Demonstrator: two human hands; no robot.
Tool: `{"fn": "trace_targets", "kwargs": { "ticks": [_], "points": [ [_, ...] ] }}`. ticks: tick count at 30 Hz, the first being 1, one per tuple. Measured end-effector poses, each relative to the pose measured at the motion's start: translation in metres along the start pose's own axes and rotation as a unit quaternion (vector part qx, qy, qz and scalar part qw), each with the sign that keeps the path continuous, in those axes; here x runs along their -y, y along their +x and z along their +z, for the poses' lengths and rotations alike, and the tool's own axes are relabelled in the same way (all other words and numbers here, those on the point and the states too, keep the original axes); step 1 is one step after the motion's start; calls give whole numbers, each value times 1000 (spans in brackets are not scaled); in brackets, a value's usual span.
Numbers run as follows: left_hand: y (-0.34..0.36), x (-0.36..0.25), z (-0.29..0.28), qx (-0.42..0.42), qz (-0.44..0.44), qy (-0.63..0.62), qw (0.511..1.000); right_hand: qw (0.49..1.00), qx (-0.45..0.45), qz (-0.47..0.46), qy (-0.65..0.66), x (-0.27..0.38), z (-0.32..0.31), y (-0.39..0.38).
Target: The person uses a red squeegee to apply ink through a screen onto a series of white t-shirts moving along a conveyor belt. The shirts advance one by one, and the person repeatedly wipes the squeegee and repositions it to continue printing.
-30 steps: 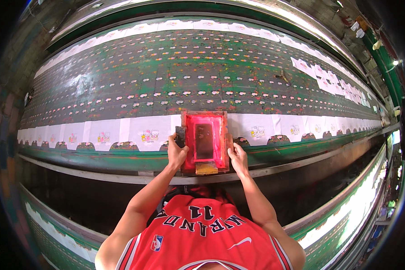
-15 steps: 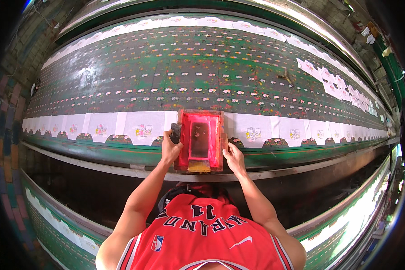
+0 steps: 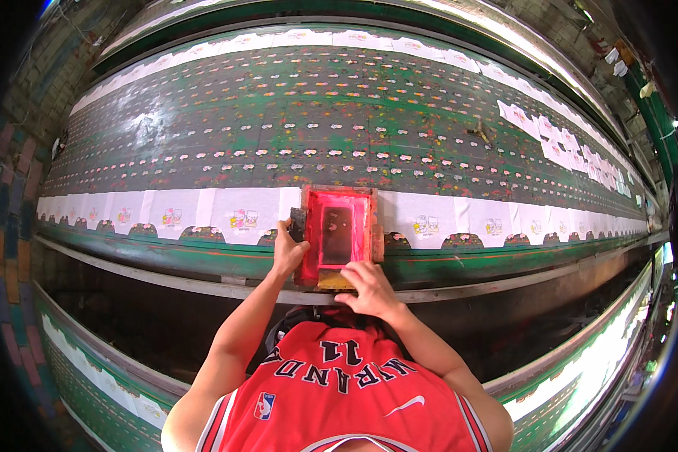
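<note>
My left hand (image 3: pixel 290 248) grips the black block (image 3: pixel 297 220) on the left side of a screen-printing frame (image 3: pixel 371 218). The frame has red ink round a dark central window and rests over white cut fabric pieces (image 3: pixel 248 207) printed with small cartoon figures. My right hand (image 3: pixel 361 290) is at the frame's near end, over the yellow piece (image 3: pixel 330 280), fingers spread and bent; the fingertips touch or nearly touch it. A wooden piece sticks out on the frame's right side.
The long green printing table (image 3: pixel 429 254) is coated with small printed marks and bends across the view. More white pieces (image 3: pixel 550 139) lie along its far edge and at the right. A rail (image 3: pixel 233 288) runs along the near edge; another table (image 3: pixel 90 361) is behind me.
My right hand has left the frame's right side and moved down and inward to its near end. My left hand stays on the left side.
</note>
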State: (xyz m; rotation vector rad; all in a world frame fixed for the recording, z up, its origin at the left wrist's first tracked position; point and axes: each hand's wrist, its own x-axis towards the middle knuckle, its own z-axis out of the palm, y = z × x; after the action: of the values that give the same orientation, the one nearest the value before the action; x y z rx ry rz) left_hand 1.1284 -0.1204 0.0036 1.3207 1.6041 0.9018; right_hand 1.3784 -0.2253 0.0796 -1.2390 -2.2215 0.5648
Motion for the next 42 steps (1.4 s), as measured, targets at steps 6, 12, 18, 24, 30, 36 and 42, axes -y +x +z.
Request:
{"fn": "trace_targets", "kwargs": {
  "ticks": [6,12,18,24,30,36,42],
  "points": [
    [-1,-2,-1,-8,29,27,999,997,20,40,-68,-6,44,11],
    [-2,-5,-2,4,3,17,1000,998,-24,30,-42,-12,32,25],
    [1,4,2,-6,22,27,999,995,-18,8,-103,-12,43,9],
    [2,10,5,-21,43,28,998,985,-67,28,-157,-53,53,64],
    [1,0,1,-3,19,23,1000,981,-78,37,-174,-100,49,119],
    [-2,-5,-2,11,-10,10,1000,986,-75,43,-142,-114,31,146],
    [-1,-2,-1,7,6,16,1000,987,-49,58,-139,-92,40,121]
  ]
}}
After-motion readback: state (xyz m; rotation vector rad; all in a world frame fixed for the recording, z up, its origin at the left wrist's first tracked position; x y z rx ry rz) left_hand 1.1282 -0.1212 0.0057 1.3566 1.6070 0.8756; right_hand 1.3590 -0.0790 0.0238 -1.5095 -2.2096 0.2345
